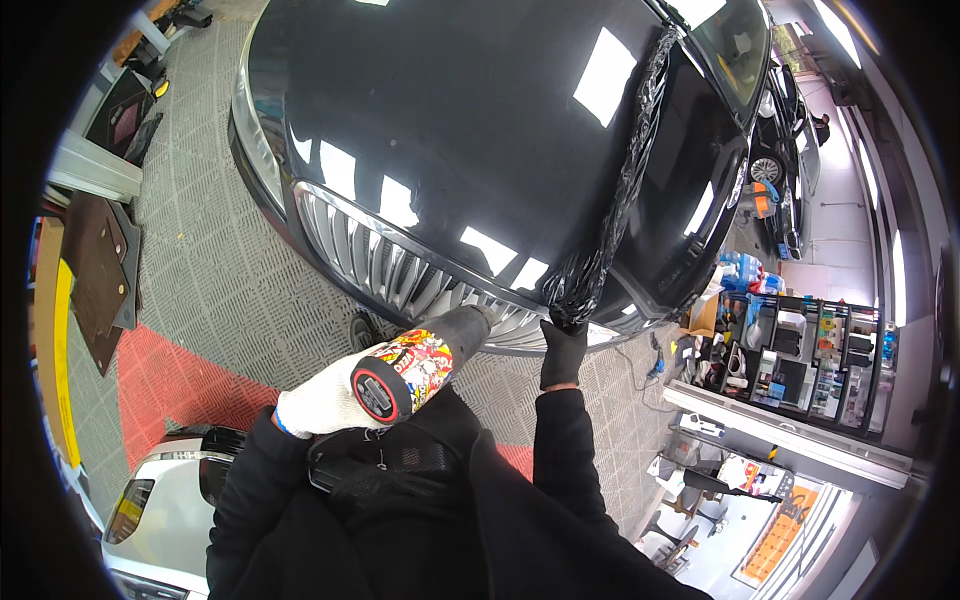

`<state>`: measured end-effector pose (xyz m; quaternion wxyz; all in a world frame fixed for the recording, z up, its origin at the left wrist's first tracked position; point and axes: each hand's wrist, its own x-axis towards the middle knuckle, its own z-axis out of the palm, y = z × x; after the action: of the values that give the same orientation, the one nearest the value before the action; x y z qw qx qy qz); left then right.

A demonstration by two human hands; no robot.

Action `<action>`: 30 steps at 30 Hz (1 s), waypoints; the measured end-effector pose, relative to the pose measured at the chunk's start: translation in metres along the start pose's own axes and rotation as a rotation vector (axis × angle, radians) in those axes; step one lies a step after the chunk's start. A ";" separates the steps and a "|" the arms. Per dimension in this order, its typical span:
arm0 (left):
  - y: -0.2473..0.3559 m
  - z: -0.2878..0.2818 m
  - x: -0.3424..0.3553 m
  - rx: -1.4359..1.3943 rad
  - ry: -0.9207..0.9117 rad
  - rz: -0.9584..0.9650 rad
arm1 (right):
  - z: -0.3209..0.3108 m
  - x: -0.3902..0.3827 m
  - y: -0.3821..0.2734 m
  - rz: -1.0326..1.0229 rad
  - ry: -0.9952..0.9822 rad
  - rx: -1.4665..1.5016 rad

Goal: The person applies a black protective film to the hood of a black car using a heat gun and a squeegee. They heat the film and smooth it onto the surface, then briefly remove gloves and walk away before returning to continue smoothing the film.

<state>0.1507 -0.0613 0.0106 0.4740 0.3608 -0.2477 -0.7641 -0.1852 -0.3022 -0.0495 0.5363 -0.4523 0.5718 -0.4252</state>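
Observation:
My left hand [318, 402], in a white knit glove, is closed round a heat gun [425, 360] covered in colourful stickers. Its dark nozzle points up and right, toward the silver grille [395, 268] of a glossy black car. At the right end of the grille, my right hand [563, 352], in a black glove, grips the near end of some bunched black film [622, 190]. From there the wrinkled film runs as a long strip up the right side of the hood [450, 130] toward the windshield. The fingertips of my right hand are partly hidden by the film.
To the right stands a rack [830, 360] packed with bottles and boxes, with a cable [640, 385] on the floor near it. A white car [165, 500] is at the lower left. Brown mats [95, 265] lean at the left; another dark car [785, 200] is farther right.

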 end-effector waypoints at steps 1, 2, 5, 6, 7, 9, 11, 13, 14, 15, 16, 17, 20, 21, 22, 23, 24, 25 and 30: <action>-0.001 0.001 0.001 0.007 0.000 -0.012 | -0.002 0.000 0.007 0.033 0.034 0.003; 0.000 0.002 0.002 0.016 -0.002 -0.024 | -0.004 0.002 0.013 0.105 0.044 0.086; 0.004 0.007 0.004 -0.037 0.003 -0.032 | -0.007 0.014 0.031 0.161 0.019 0.188; 0.005 0.008 0.005 -0.042 0.007 -0.028 | -0.014 0.018 0.033 -0.026 -0.114 -0.324; 0.007 0.010 0.005 -0.032 0.010 -0.014 | -0.019 0.021 0.036 -0.160 -0.186 -0.828; 0.008 0.013 0.006 -0.017 0.012 0.016 | -0.030 0.030 0.044 -0.588 -0.310 -1.619; 0.008 0.015 0.008 -0.044 0.016 0.005 | -0.038 0.033 0.060 -0.528 -0.220 -1.563; 0.007 0.016 0.009 -0.052 0.015 0.010 | -0.040 0.037 0.078 -0.412 -0.095 -1.208; 0.006 0.018 0.010 -0.045 0.008 0.016 | -0.039 0.039 0.088 -0.397 -0.074 -0.979; 0.006 0.019 0.011 -0.038 -0.001 0.022 | -0.038 0.043 0.093 -0.353 -0.088 -0.867; 0.006 0.021 0.011 -0.037 0.014 0.010 | -0.040 0.043 0.095 -0.262 -0.138 -0.688; 0.006 0.023 0.010 -0.036 0.027 -0.002 | -0.042 0.045 0.094 -0.167 -0.171 -0.501; 0.008 0.027 0.011 -0.011 0.033 -0.009 | -0.048 0.048 0.078 0.454 -0.275 0.547; 0.008 0.028 0.011 0.000 0.033 -0.009 | -0.048 0.048 0.073 0.721 -0.329 1.002; 0.008 0.029 0.012 -0.006 0.032 -0.013 | -0.048 0.048 0.070 0.738 -0.303 0.953; 0.007 0.029 0.014 -0.010 0.029 -0.016 | -0.046 0.049 0.069 0.758 -0.301 0.920; 0.006 0.029 0.016 -0.032 0.014 -0.002 | -0.045 0.051 0.070 0.725 -0.307 0.887; 0.005 0.029 0.018 -0.002 0.013 -0.019 | -0.042 0.055 0.076 0.498 -0.296 0.425; 0.002 0.028 0.020 -0.048 0.023 -0.039 | -0.044 0.083 0.105 0.793 -0.151 0.547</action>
<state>0.1242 -0.0792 0.0234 0.4702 0.3630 -0.2164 -0.7747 -0.2365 -0.3586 -0.1680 0.7962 -0.0716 0.5267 -0.2890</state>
